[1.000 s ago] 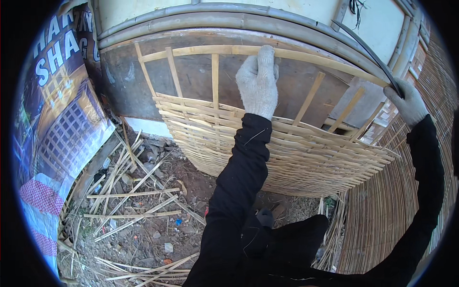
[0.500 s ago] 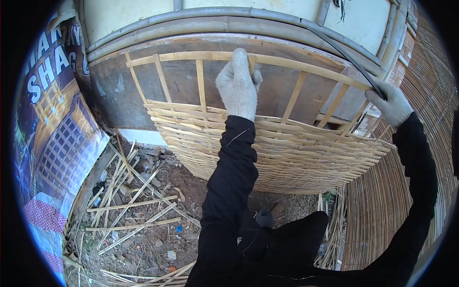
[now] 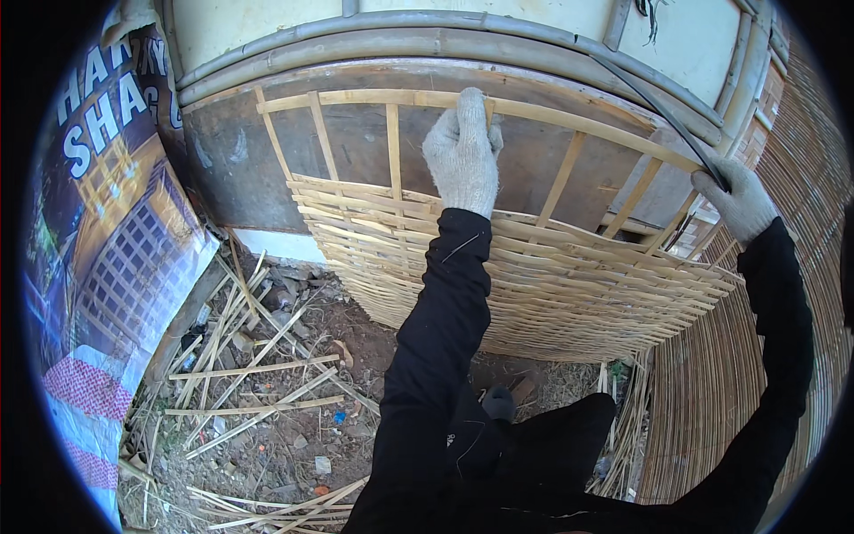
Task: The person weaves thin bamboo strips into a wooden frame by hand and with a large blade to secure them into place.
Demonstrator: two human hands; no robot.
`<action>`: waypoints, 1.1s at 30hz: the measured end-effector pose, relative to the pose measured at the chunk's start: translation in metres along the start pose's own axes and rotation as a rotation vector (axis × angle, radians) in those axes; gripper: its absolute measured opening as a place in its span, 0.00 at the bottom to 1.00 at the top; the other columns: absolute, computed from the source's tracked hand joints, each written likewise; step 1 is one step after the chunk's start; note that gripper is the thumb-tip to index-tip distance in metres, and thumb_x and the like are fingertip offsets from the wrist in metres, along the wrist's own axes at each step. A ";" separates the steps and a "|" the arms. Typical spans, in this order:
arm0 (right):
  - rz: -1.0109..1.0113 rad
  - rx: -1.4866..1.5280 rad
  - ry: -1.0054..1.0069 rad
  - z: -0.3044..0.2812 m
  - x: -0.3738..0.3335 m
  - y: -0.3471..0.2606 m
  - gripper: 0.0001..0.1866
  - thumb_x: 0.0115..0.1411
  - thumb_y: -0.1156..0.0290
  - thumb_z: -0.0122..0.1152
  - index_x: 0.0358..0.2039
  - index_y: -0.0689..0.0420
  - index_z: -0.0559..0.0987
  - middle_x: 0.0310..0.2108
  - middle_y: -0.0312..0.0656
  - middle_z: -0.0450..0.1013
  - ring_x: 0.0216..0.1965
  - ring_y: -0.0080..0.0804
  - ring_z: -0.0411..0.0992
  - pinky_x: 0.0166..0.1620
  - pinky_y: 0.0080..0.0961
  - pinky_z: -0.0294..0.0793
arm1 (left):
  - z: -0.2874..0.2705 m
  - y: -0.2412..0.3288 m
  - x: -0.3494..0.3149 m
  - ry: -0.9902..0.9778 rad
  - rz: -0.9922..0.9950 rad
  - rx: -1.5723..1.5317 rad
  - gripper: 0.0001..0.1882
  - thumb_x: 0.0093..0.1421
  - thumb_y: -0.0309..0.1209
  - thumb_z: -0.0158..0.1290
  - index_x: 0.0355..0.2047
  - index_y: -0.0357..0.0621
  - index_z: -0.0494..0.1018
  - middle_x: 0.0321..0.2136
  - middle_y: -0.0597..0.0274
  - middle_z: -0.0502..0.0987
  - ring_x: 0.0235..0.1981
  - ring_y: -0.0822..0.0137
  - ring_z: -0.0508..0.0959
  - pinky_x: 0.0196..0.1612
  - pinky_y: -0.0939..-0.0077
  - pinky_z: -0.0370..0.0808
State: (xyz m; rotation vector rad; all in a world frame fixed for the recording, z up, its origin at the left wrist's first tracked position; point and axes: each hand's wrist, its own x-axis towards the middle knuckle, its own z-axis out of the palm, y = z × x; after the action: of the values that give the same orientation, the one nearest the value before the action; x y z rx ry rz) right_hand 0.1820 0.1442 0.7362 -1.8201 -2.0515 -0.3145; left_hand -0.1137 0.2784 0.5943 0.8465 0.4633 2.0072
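Note:
A woven bamboo panel (image 3: 534,276) stands in front of me, its upright slats (image 3: 393,151) bare above the weave. Across their tops runs a thin horizontal bamboo strip (image 3: 569,117). My left hand (image 3: 464,160), in a pale knit glove, is closed around this strip and an upright slat near the middle. At the strip's right end, my gloved right hand (image 3: 743,200) is closed, thumb toward the panel. A long dark narrow strip (image 3: 658,107) slants down from the wall into the right hand. The fingers' far sides are hidden.
Behind the panel are a dark board (image 3: 240,160) and bamboo rails (image 3: 427,43). A printed banner (image 3: 116,240) hangs at the left. Loose bamboo strips (image 3: 258,365) and rubble lie on the ground. A slatted bamboo screen (image 3: 703,400) stands at the right.
The view has shifted slightly, so the panel and wall sit farther right in the picture. Both hands keep their places on the bamboo strip.

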 end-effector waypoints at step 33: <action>0.059 -0.106 -0.078 0.001 0.000 -0.013 0.24 0.63 0.50 0.62 0.39 0.63 0.83 0.27 0.50 0.78 0.30 0.43 0.76 0.38 0.38 0.73 | 0.057 -0.031 -0.112 -0.400 0.339 0.374 0.10 0.70 0.30 0.48 0.43 0.34 0.72 0.44 0.52 0.75 0.40 0.66 0.74 0.46 0.70 0.72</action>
State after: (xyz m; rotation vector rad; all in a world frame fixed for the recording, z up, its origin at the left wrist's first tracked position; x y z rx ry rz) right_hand 0.1685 0.1430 0.7364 -1.9810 -2.0644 -0.3473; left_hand -0.0128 0.2011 0.5725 1.6127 0.4932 2.0044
